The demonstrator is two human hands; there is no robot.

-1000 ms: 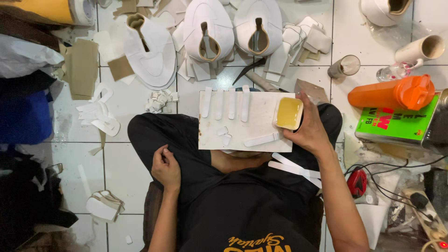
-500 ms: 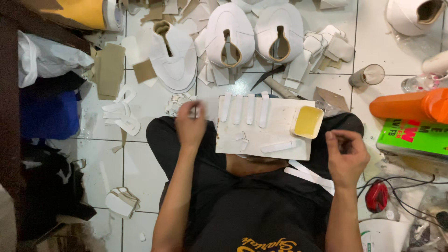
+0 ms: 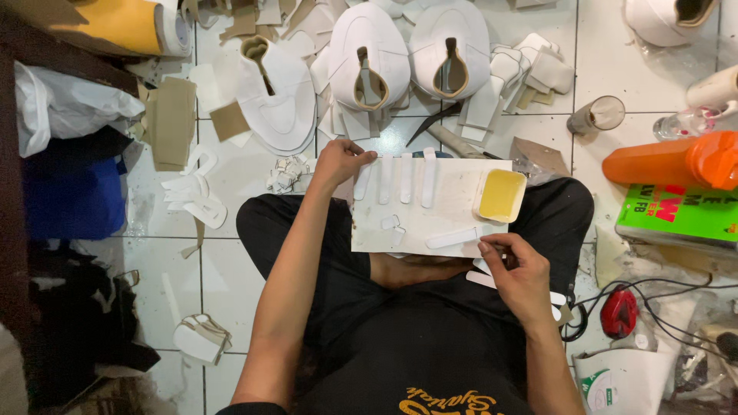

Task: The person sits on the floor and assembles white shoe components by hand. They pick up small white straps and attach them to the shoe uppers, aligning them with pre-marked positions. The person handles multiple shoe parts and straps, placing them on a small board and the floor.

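The person wears a black short-sleeved shirt point(image 3: 430, 361) with curved yellow-orange lettering across the chest at 6 o'clock, and black trousers point(image 3: 307, 230) over crossed legs. The left hand point(image 3: 338, 163) and right hand point(image 3: 519, 270) are bare, as are both forearms.

White board point(image 3: 430, 223) on lap, white strips point(image 3: 406, 177) on it, small tray point(image 3: 501, 195) with yellow fill. Black trousers point(image 3: 307, 230), black shirt point(image 3: 430, 361) with orange-yellow script. White shoe uppers point(image 3: 407, 54), tan lining. Floor tiles point(image 3: 231, 261) white. Orange bottle point(image 3: 676, 160), green box point(image 3: 676, 219), red gadget point(image 3: 619, 311), blue cloth point(image 3: 73, 198).
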